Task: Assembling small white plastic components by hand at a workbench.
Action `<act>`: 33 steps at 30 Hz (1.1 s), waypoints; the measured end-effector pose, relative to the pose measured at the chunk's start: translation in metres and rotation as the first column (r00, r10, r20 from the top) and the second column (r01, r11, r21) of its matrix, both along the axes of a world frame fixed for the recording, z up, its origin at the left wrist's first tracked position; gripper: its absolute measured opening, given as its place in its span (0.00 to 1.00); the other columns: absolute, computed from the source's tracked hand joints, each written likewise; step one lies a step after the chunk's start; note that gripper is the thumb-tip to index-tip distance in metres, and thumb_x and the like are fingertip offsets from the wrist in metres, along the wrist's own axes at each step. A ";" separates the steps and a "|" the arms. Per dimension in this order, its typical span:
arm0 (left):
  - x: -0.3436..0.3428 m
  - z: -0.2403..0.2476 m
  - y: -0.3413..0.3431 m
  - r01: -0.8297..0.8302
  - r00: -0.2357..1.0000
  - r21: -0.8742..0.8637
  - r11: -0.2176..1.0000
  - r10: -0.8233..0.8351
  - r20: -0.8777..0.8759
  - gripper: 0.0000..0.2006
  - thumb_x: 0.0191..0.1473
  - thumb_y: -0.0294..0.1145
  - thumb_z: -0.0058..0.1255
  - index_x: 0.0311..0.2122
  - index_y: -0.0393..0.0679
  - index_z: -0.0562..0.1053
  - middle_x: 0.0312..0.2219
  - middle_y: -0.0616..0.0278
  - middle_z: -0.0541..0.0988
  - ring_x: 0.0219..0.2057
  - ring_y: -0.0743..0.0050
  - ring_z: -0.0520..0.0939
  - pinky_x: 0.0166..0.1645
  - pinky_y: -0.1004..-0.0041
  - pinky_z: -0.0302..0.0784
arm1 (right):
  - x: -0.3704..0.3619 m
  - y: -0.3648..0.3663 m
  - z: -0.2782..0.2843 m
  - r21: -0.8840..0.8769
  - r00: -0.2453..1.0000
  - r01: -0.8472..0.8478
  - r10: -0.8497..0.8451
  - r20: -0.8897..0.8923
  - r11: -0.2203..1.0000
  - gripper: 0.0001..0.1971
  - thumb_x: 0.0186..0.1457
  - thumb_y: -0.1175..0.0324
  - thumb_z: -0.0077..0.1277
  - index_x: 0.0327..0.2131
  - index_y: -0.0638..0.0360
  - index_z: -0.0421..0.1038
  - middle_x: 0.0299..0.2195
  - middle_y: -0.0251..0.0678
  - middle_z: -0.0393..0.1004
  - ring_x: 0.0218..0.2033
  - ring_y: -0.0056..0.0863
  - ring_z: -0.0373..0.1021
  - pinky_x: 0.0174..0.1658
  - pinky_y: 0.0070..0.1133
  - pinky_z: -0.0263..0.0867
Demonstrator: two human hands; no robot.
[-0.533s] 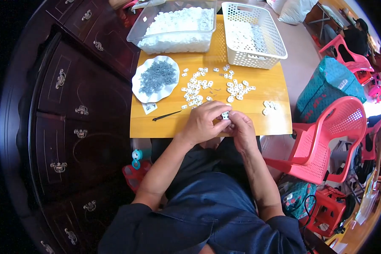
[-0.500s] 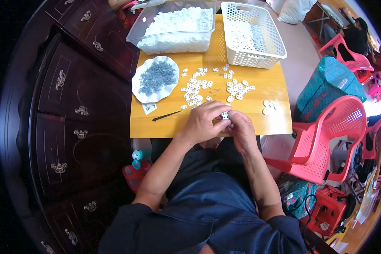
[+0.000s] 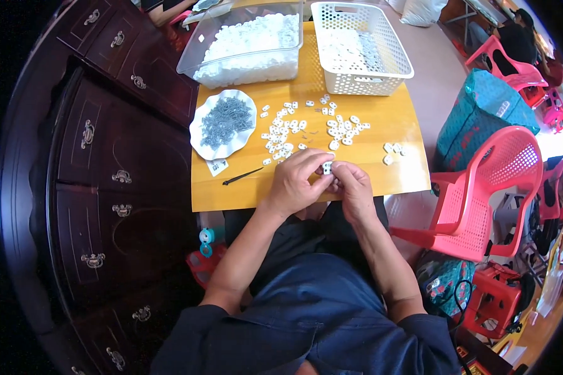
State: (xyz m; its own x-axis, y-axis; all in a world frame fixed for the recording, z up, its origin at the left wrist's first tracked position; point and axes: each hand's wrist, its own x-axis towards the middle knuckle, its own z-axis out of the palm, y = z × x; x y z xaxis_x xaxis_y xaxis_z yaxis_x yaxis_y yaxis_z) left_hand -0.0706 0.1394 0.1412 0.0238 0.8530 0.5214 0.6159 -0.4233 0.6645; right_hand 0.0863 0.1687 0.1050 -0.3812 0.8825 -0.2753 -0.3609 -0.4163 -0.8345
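Observation:
Close to the table's near edge, my left hand pinches a small white plastic piece with dark holes between thumb and fingers. My right hand meets it from the other side, its thumb and forefinger closed at the same piece. Its lower fingers are curled and partly hidden. Just beyond my hands lie two loose groups of similar white pieces, a left group and a right group. A few more white pieces sit apart to the right. A thin black pointed tool rests left of my left hand.
A white wavy-rimmed plate holds many small grey metal screws or nails. Behind stand a clear bin and a white perforated basket, both holding white pieces. Dark drawers border the left; a pink chair stands right.
The view has shifted slightly. Both hands stay together at the near edge, and the white piece between them is tilted a little differently, with its holes showing more clearly.

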 end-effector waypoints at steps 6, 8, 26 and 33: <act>-0.003 -0.001 0.000 0.001 0.999 -0.017 1.000 -0.001 -0.033 0.15 0.44 0.22 0.65 0.41 0.38 0.79 0.37 0.55 0.83 0.37 0.56 0.84 0.42 0.66 0.81 | 0.003 0.003 -0.007 0.017 1.000 -0.014 0.014 -0.008 1.000 0.09 0.65 0.66 0.52 0.34 0.59 0.79 0.27 0.26 0.78 0.25 0.12 0.68 0.32 0.13 0.64; -0.004 -0.002 0.001 0.008 0.999 -0.014 1.000 -0.009 -0.040 0.15 0.44 0.23 0.65 0.41 0.38 0.79 0.37 0.54 0.83 0.38 0.56 0.84 0.43 0.66 0.80 | 0.002 0.002 -0.004 0.036 1.000 -0.018 0.017 0.004 0.999 0.09 0.64 0.66 0.53 0.33 0.59 0.79 0.26 0.26 0.78 0.25 0.12 0.68 0.31 0.13 0.64; -0.004 -0.006 0.001 0.022 0.999 0.080 0.997 -0.020 -0.030 0.13 0.46 0.24 0.64 0.39 0.41 0.79 0.35 0.55 0.83 0.36 0.55 0.85 0.40 0.65 0.81 | 0.003 -0.004 0.015 0.135 0.996 -0.010 -0.002 0.090 0.991 0.11 0.64 0.65 0.53 0.33 0.62 0.80 0.26 0.30 0.78 0.27 0.14 0.70 0.34 0.15 0.66; -0.003 0.005 0.000 0.019 0.999 -0.070 0.997 -0.015 0.053 0.15 0.46 0.22 0.66 0.42 0.39 0.80 0.36 0.56 0.83 0.32 0.66 0.84 0.37 0.71 0.80 | 0.016 0.009 0.022 0.226 0.972 -0.064 0.009 0.236 0.972 0.12 0.65 0.65 0.52 0.31 0.63 0.79 0.24 0.29 0.76 0.26 0.14 0.68 0.33 0.16 0.65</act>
State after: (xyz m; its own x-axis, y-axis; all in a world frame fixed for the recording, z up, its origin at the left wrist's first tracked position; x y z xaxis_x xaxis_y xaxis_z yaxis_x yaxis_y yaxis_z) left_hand -0.0739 0.1398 0.1461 0.0128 0.8874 0.4609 0.5730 -0.3843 0.7239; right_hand 0.1019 0.1779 0.1266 -0.3640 0.9191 -0.1512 -0.1340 -0.2123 -0.9680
